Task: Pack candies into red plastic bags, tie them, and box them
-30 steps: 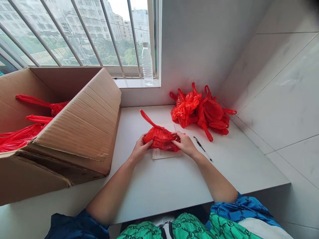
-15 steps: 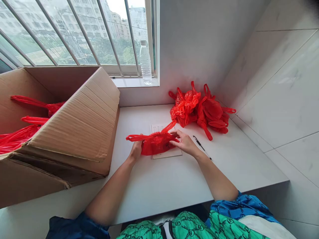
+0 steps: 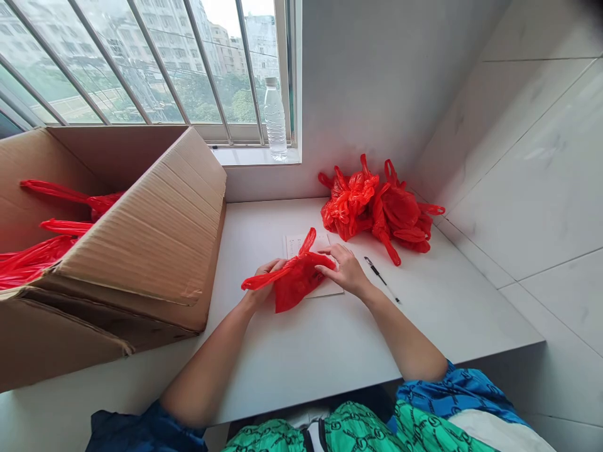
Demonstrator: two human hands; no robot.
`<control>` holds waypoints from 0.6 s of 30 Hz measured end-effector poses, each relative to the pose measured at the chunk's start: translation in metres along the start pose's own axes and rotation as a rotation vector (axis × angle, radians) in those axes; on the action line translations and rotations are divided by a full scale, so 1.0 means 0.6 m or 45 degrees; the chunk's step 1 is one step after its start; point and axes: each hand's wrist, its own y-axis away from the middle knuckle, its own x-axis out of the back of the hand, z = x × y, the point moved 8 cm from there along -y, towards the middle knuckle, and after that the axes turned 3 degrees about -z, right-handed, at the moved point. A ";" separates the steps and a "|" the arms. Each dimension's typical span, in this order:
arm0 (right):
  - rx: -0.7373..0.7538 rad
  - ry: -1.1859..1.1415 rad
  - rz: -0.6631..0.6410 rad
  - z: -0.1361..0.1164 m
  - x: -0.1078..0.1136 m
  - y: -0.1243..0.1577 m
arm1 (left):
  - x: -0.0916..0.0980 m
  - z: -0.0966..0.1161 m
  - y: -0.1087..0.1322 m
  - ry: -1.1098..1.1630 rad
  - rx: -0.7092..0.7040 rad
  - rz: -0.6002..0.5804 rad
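Between my two hands is a red plastic bag with its handle loops sticking out, one to the left and one upward. My left hand is closed on the bag's left side, its fingers partly hidden behind the plastic. On the right side, my right hand grips the bag's edge between thumb and fingers. Under the bag lies a sheet or pad of white paper with faint print, partly covered. A black and clear pen rests on the table, right of my right hand.
A large open cardboard box stands on the left, with more red bags inside. Several tied red bags are heaped at the back right by the wall. A water bottle stands on the windowsill. The white table ends near my body.
The red bag has been tilted and turned between my hands; its lower left corner now hangs nearer me. Its upper handle loop points more upright. Other objects have stayed put.
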 end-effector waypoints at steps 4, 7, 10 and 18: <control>0.030 -0.076 0.007 -0.025 -0.021 0.003 | -0.023 0.007 0.006 -0.079 -0.044 -0.122; 0.003 -0.097 -0.052 -0.029 -0.042 0.006 | -0.027 0.016 0.009 -0.223 -0.131 -0.124; -0.046 -0.085 -0.068 -0.024 -0.047 0.008 | -0.025 0.023 0.010 -0.276 -0.185 -0.083; -0.012 -0.012 -0.086 -0.025 -0.043 0.005 | -0.014 0.028 0.010 -0.268 -0.228 0.015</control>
